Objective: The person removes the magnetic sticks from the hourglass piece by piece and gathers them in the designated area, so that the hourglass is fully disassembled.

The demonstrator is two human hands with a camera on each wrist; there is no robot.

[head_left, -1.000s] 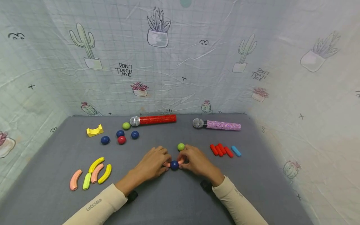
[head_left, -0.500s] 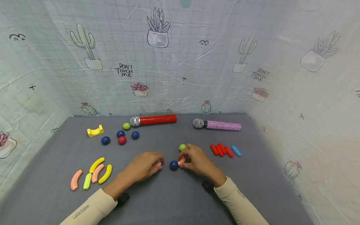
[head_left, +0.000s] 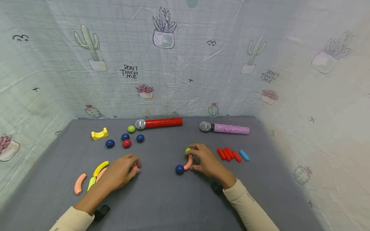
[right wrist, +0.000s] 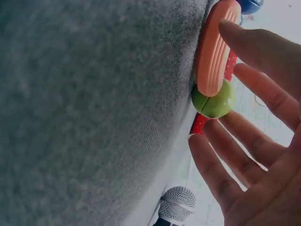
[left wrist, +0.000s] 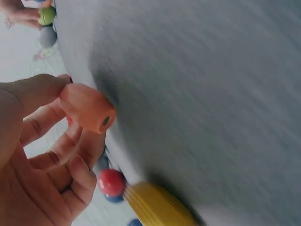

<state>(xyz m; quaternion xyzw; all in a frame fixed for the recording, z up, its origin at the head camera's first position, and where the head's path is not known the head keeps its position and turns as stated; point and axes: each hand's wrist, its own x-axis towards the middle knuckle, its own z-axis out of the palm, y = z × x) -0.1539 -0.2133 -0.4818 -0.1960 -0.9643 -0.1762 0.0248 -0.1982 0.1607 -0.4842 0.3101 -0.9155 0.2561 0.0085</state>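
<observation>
My left hand [head_left: 118, 173] pinches a curved peach piece [left wrist: 89, 110] between thumb and fingers, raised off the table in the left wrist view. It hovers beside a group of curved and straight pieces at left, partly covering them. My right hand [head_left: 209, 163] has its fingers spread around another curved peach piece [head_left: 189, 162]. Its thumb lies over that piece in the right wrist view; whether it touches cannot be told. One end of the piece meets a navy ball [head_left: 179, 169]. The other end meets a lime green ball [right wrist: 217, 101].
Left lie a separate peach piece [head_left: 79, 183] and a yellow curved piece [head_left: 101, 168]. Behind are a yellow cradle-shaped block [head_left: 99, 134], a red ball [head_left: 126, 143] and several others. Two microphones, red [head_left: 163, 122] and pink [head_left: 231, 129], lie at the back; red sticks [head_left: 225, 154] lie right.
My left hand has drawn away leftward from the navy ball, carrying its peach piece. My right hand's fingers have spread from the other piece, which now stands joined between the navy and green balls.
</observation>
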